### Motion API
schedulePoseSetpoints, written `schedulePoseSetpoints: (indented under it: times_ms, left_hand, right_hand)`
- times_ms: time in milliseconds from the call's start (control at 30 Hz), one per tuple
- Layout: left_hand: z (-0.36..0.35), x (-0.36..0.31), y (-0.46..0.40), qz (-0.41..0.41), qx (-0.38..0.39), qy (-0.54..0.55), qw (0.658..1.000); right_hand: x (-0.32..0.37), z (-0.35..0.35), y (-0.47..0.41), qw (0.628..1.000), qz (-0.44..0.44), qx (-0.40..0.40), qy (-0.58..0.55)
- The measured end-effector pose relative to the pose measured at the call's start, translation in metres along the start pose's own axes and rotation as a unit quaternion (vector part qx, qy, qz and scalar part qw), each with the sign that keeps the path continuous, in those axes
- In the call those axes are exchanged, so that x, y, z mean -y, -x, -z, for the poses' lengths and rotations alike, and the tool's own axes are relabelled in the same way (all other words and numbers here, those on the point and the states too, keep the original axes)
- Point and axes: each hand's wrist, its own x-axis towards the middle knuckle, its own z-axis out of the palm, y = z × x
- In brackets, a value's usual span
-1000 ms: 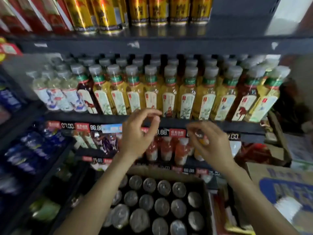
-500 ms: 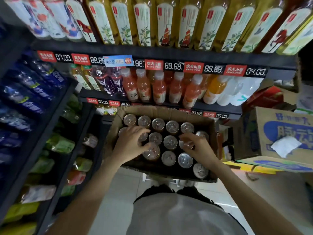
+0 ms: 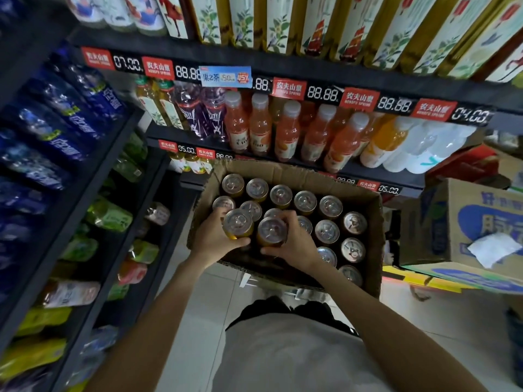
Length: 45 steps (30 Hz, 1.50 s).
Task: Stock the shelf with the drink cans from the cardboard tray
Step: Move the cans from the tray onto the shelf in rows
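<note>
Two drink cans are being held just above a cardboard tray, one in each hand. The left hand is curling its fingers round a gold-sided can, and the right hand is gripping a second can right beside it; both cans are sitting higher than the rest. More cans with silver tops are standing upright in rows inside the tray, filling its far and right sides. The tray is sitting in front of the person, below a dark shelf where orange juice bottles are standing in a row. Red and black price tags are running along the shelf edge above those bottles. Blue bottles are lying on the rack to the left. A blue and white cardboard box is sitting to the right of the tray.
</note>
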Motion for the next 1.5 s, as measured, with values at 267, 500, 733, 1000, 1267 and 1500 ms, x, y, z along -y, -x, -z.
schedulePoseSetpoints:
  times_ms: [267, 500, 733, 1000, 1267, 1500]
  left_hand:
    - [0.039, -0.071, -0.005, -0.014, 0.031, 0.289, 0.957]
    - [0.045, -0.158, -0.01, -0.093, 0.049, 0.333, 0.937]
    - [0.077, -0.267, -0.01, -0.288, -0.088, 0.169, 0.939]
    - [0.123, -0.377, -0.009, -0.402, -0.245, 0.086, 0.878]
    - [0.168, -0.465, -0.007, -0.475, -0.304, 0.043, 0.825]
    - [0.174, -0.517, -0.064, -0.401, -0.401, -0.018, 0.824]
  right_hand:
    - [0.032, 0.082, 0.001, 0.919, -0.073, -0.028, -0.388]
    - [0.068, 0.157, 0.008, 0.896, -0.042, -0.05, -0.44]
    - [0.118, 0.25, 0.017, 0.893, 0.041, -0.127, -0.43]
    - [0.198, 0.349, 0.044, 0.927, 0.213, -0.14, -0.273]
    - [0.273, 0.424, 0.04, 0.894, 0.328, -0.195, -0.237]
    - [0.312, 0.471, -0.016, 0.896, 0.329, -0.241, -0.175]
